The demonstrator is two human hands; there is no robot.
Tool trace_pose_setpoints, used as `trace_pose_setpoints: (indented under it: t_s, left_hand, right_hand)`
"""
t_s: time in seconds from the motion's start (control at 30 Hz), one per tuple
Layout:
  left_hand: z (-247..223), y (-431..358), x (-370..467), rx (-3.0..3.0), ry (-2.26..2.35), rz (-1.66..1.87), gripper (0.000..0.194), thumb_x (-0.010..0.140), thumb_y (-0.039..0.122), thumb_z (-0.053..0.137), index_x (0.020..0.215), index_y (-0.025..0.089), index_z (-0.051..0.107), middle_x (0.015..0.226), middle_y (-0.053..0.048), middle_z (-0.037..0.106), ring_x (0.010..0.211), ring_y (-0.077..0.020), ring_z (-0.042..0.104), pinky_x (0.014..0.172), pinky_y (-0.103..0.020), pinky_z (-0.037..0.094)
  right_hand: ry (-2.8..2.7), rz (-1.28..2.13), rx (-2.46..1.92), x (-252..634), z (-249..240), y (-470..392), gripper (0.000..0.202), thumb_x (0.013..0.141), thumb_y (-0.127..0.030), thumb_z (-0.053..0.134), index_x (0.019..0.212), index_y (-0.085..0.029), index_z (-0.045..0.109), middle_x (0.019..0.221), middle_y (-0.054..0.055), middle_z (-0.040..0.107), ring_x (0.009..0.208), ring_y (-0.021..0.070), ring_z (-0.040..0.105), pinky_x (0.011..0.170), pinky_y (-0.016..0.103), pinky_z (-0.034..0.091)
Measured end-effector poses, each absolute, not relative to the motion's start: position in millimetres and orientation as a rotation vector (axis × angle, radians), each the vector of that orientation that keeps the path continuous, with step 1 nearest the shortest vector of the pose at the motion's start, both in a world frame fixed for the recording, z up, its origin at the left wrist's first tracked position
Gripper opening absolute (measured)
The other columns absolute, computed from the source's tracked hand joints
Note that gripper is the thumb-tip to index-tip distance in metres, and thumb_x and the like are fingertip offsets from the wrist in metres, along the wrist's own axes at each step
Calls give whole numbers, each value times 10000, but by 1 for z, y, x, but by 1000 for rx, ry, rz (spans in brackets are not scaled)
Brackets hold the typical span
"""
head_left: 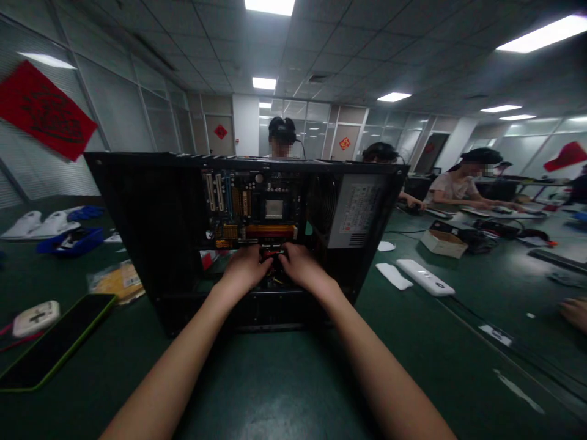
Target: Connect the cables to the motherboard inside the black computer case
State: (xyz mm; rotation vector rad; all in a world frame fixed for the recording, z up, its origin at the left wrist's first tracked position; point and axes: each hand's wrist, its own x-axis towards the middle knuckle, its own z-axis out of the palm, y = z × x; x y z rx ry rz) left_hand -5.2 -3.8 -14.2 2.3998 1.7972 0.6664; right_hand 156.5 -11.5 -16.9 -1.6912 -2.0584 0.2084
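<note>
An open black computer case stands upright on the green table. Inside it are a motherboard and, at the upper right, a silver power supply. My left hand and my right hand reach into the lower middle of the case, just below the board. Between them are dark and red cables. The fingers of both hands are curled at these cables, with the tips partly hidden, so what each one holds is too small to make out.
At the left lie a phone, a plastic bag and a blue tray. On the right are a white power strip, a small box and cables. People sit beyond the case, and a person's hand rests at the right edge.
</note>
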Motion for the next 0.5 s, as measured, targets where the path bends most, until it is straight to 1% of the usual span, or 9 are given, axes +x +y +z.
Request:
trace_pose_setpoints:
  t_s: [0.1,0.23,0.4,0.5]
  left_hand:
    - [-13,-2,-5,2390,1683,692,327,889,329,622,1171,173,679,1166,-115,714,1097,-263,655,900,-309,488]
    - [-6,-4,-3,2339,1620,648,289,868,242,643,1139,164,707,1099,-97,743,1016,-242,688,833,-281,495]
    - [-5,-1,-4,2311,1658,545,275,825,225,694,1091,165,732,1043,-96,755,950,-251,700,778,-288,492]
    - [-9,3,-5,2311,1640,584,256,840,225,678,1082,163,734,1041,-97,753,956,-247,696,775,-283,488]
  right_hand:
    - [-2050,224,-1611,156,-15,-11,251,987,-180,533,1199,-125,654,1175,121,687,1134,195,616,928,234,418]
    - [-2042,248,-1623,155,-10,-12,270,984,-154,530,1210,-117,674,1165,119,699,1128,193,626,933,224,422]
    - [-2063,212,-1675,155,-10,-11,246,975,-141,530,1136,-141,715,1125,113,715,1100,198,643,901,224,432]
    - [-2067,192,-1685,155,-10,-10,249,968,-130,537,1141,-134,717,1122,118,716,1104,196,643,901,218,430]
